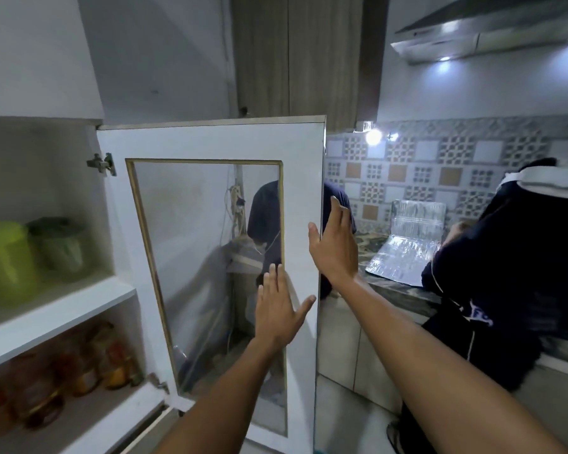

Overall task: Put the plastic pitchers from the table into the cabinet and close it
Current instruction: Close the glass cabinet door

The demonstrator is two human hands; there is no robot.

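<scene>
Two plastic pitchers stand on the cabinet's upper shelf (56, 309) at the left: a lime green pitcher (4, 257) in front and a darker green pitcher (61, 245) behind it. The white cabinet door (207, 142) with a glass pane hangs open, swung out toward me. My left hand (277, 309) lies flat with spread fingers against the door's inner face near its free edge. My right hand (336, 244) is open too, its fingers reaching around the door's free edge.
Jars and bottles (63, 375) fill the lower shelf. A person in dark clothes (505, 273) leans on the counter (404, 296) at the right, close to the door's swing. Foil sheets (407, 250) lie on that counter under a range hood (486, 31).
</scene>
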